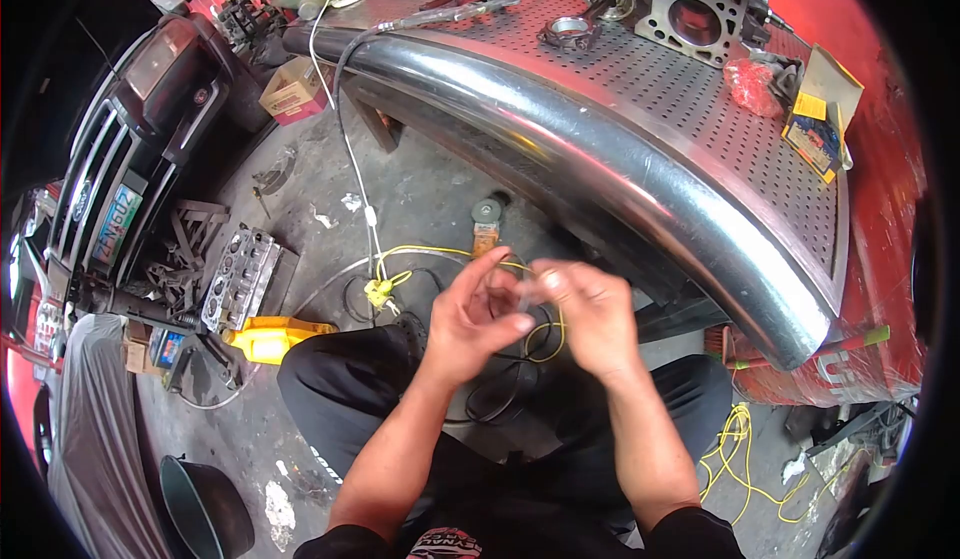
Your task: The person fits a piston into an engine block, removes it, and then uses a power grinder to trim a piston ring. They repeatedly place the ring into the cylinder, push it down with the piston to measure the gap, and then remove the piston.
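My left hand [472, 314] is raised over my lap, its fingers loosely curved and apart from the thumb. Close beside it, my right hand [590, 314] has its thumb and fingers drawn together, slightly blurred. Something faint and pale may be at its fingertips, too small and smeared to name. Beyond the hands, an angle grinder [487, 221] with a grey disc lies on the floor. A yellow cord [430, 250] and dark cables run beneath the hands.
A perforated metal workbench [640, 89] with a rounded edge carries an engine block [700, 9], a connecting rod [570, 31] and a yellow box [822, 109]. On the left are a cylinder head [242, 279], a yellow jug [275, 339], a black bucket [205, 507] and a vehicle front [150, 109].
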Tool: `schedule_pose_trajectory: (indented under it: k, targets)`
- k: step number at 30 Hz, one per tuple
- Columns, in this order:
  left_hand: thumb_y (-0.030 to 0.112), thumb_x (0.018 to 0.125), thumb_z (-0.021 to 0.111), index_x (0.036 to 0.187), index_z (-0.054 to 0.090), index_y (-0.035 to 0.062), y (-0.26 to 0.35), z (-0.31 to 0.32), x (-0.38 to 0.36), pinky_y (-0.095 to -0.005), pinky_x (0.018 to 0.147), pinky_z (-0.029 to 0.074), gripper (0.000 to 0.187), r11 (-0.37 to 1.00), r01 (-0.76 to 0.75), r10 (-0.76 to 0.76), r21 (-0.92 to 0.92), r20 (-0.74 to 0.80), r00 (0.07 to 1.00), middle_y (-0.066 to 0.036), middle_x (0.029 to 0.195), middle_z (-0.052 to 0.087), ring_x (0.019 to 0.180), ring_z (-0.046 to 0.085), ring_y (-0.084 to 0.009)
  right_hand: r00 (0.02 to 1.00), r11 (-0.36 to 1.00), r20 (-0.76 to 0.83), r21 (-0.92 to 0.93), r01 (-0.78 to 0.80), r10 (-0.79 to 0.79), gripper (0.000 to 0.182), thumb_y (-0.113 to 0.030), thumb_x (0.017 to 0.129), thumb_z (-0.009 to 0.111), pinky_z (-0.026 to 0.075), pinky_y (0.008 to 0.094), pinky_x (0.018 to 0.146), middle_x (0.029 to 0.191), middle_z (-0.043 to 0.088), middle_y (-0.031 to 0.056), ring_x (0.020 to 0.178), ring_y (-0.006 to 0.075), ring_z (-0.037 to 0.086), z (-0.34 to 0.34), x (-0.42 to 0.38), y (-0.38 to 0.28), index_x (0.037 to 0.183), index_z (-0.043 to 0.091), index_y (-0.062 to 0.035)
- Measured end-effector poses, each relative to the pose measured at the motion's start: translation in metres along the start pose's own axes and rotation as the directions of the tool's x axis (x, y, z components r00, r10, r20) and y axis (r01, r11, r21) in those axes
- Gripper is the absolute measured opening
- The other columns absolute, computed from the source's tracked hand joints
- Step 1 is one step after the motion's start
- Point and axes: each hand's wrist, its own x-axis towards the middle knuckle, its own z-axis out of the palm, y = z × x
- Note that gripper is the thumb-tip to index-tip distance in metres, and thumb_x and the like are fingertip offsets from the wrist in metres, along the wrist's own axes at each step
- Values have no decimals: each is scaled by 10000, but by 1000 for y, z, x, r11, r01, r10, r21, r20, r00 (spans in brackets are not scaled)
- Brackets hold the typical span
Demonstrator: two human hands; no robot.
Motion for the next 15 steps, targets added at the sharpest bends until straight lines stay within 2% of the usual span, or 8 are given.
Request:
schedule_pose_trajectory:
  k: [1, 3, 4, 7, 9, 10, 12, 15]
  targets:
    - [163, 783, 811, 1444, 506, 30, 1, -7, 0, -391, 844, 537, 740, 913, 172, -152, -371, 83, 985, -186, 1143, 638, 956, 654, -271, 992, 992, -97, -106, 74, -84, 285, -169, 995, 684, 536, 302, 856, 1077, 726, 117, 854, 178, 683, -7, 3, 1, 1215, 710, 11]
    - [366, 931, 649, 1468, 496, 34, 5, -12, 0, -395, 853, 533, 650, 813, 292, -98, -504, 375, 922, -207, 1205, 632, 974, 650, -277, 915, 830, 66, -399, 390, -398, 266, -66, 1002, 636, 572, 297, 808, 1177, 652, 119, 767, 150, 668, -12, 8, -7, 1221, 666, 82]
    - [402, 956, 602, 1459, 503, 28, 6, -7, -1, -399, 854, 533, 635, 754, 348, -81, -557, 446, 891, -211, 1200, 633, 966, 651, -282, 996, 994, 20, 70, 82, -84, 238, -38, 997, 634, 564, 259, 678, 1189, 592, 108, 714, 128, 635, 3, -2, -9, 1198, 675, 84]
    - [475, 1021, 481, 1443, 498, -7, 5, -5, -3, -430, 842, 549, 641, 727, 427, -121, -538, 511, 851, -222, 1213, 633, 1013, 657, -313, 994, 992, 68, 90, -93, 87, 197, -46, 998, 643, 512, 243, 570, 1088, 638, 84, 652, 86, 604, 8, -6, -16, 1145, 705, 70]
    - [475, 1024, 493, 1450, 476, -18, 10, -16, -5, -429, 831, 560, 652, 752, 494, -278, -437, 469, 838, -221, 1227, 630, 1052, 658, -326, 998, 999, -45, -38, 33, -34, 185, -67, 986, 673, 495, 233, 562, 983, 668, 62, 629, 75, 591, 2, 2, 1, 1114, 726, 56]
    - [334, 1000, 626, 1492, 410, -14, 15, -18, -8, -408, 822, 571, 640, 826, 472, -429, -307, 199, 881, -211, 1251, 625, 1104, 651, -328, 990, 990, -94, -111, 90, -101, 180, -77, 980, 688, 487, 228, 557, 930, 683, 51, 617, 69, 584, -1, 4, 7, 1098, 736, 49]
    - [230, 908, 749, 1516, 369, -10, 15, -1, -9, -381, 822, 571, 756, 977, 88, -64, 194, -128, 990, -200, 1258, 624, 1097, 653, -311, 987, 999, -157, 1, -38, 38, 175, -92, 966, 712, 476, 222, 563, 855, 695, 40, 631, 62, 583, 2, -1, 1, 1081, 749, 35]
    - [148, 681, 929, 1549, 330, 14, 24, 21, -11, -371, 852, 540, 1063, 662, -97, 225, 743, -73, 972, -164, 1229, 622, 1049, 627, -263, 980, 990, -166, 107, -96, 113, 176, -91, 961, 719, 495, 228, 605, 872, 726, 64, 706, 72, 622, 9, -4, -2, 1080, 754, 35]
